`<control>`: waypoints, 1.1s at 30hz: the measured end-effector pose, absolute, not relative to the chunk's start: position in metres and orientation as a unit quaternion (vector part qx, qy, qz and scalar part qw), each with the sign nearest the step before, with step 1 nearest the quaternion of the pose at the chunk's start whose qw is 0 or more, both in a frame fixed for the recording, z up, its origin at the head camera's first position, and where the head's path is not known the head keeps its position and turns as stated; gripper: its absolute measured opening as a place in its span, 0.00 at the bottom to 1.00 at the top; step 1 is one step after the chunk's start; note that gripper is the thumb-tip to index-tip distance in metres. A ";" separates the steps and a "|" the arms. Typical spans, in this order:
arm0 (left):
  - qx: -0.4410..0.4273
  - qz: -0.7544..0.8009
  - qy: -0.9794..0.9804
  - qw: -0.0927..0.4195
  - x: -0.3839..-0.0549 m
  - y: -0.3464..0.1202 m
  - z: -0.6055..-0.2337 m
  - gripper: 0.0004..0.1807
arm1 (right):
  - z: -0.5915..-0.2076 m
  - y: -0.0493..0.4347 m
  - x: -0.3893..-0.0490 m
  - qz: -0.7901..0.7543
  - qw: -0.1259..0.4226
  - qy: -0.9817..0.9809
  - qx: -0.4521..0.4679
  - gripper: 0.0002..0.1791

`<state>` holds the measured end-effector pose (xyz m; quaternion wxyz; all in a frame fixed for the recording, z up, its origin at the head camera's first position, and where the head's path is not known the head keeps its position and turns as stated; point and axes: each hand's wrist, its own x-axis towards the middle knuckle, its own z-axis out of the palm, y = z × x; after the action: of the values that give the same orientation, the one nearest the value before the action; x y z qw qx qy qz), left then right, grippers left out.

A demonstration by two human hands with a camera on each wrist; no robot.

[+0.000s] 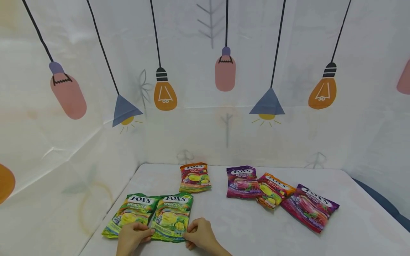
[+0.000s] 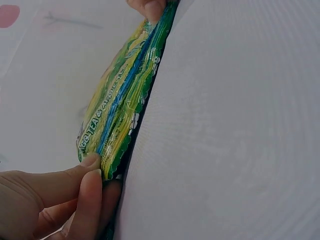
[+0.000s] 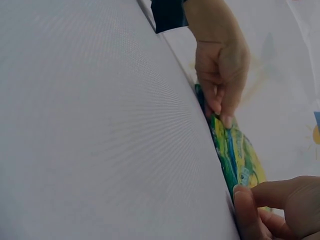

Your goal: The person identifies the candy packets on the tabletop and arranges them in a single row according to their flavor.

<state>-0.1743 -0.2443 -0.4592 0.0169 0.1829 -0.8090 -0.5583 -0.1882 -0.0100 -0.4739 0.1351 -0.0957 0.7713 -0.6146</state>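
Observation:
Two green candy bags marked Spring Tea lie side by side at the table's front left in the head view. Both hands are at the right one, a green candy bag [image 1: 171,217]. My left hand [image 1: 132,237] pinches its lower left corner between thumb and fingers, partly covering the other green bag [image 1: 131,209]. At the lower right corner, my right hand [image 1: 201,234] pinches the edge. The left wrist view shows the bag's bottom seam [image 2: 125,105] stretched between the two hands. In the right wrist view, the left hand [image 3: 222,70] and the right hand [image 3: 280,205] hold opposite ends.
Behind the green bags lies an orange Fruits bag [image 1: 194,177]. To the right, a purple Berries bag [image 1: 241,182], another orange bag [image 1: 272,190] and a second purple bag [image 1: 310,208] lie in a touching row on the white table [image 1: 243,227]. A lamp-patterned sheet [image 1: 192,131] hangs behind.

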 end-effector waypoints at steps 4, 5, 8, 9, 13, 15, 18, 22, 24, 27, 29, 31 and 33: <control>0.177 -0.539 -0.823 0.019 -0.173 -0.244 -0.457 0.11 | -0.473 -0.011 -0.187 -0.617 0.133 0.770 -0.094 0.07; 0.176 -0.536 -0.826 0.019 -0.173 -0.243 -0.457 0.11 | -0.473 -0.011 -0.187 -0.617 0.132 0.770 -0.093 0.07; 0.168 -0.517 -0.839 0.023 -0.172 -0.242 -0.456 0.11 | -0.473 -0.011 -0.186 -0.617 0.131 0.771 -0.089 0.07; 0.166 -0.513 -0.842 0.024 -0.171 -0.242 -0.455 0.11 | -0.473 -0.012 -0.185 -0.617 0.131 0.771 -0.089 0.07; 0.161 -0.496 -0.853 0.026 -0.171 -0.242 -0.453 0.10 | -0.472 -0.011 -0.185 -0.614 0.130 0.773 -0.088 0.07; 0.158 -0.485 -0.860 0.025 -0.171 -0.242 -0.453 0.11 | -0.472 -0.011 -0.185 -0.614 0.130 0.774 -0.090 0.07; 0.154 -0.465 -0.871 0.025 -0.171 -0.242 -0.452 0.11 | -0.471 -0.011 -0.185 -0.615 0.133 0.772 -0.091 0.07; 0.149 -0.444 -0.883 0.025 -0.172 -0.243 -0.453 0.11 | -0.470 -0.011 -0.185 -0.611 0.138 0.775 -0.087 0.06; 0.143 -0.436 -0.888 0.029 -0.171 -0.244 -0.453 0.12 | -0.470 -0.010 -0.185 -0.606 0.138 0.779 -0.082 0.07; 0.133 -0.423 -0.895 0.044 -0.171 -0.245 -0.455 0.14 | -0.469 -0.010 -0.185 -0.598 0.134 0.787 -0.075 0.08; 0.126 -0.415 -0.899 0.060 -0.171 -0.245 -0.455 0.15 | -0.470 -0.010 -0.185 -0.596 0.130 0.789 -0.074 0.09; 0.123 -0.410 -0.901 0.077 -0.171 -0.244 -0.455 0.15 | -0.471 -0.010 -0.185 -0.599 0.128 0.787 -0.075 0.09; 0.113 -0.402 -0.904 0.094 -0.171 -0.243 -0.454 0.15 | -0.472 -0.010 -0.186 -0.610 0.127 0.778 -0.075 0.09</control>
<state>-0.1706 -0.2432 -0.4543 0.0939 0.1126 -0.9039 -0.4018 -0.1856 -0.0097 -0.4723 0.1274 -0.0754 0.7783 -0.6102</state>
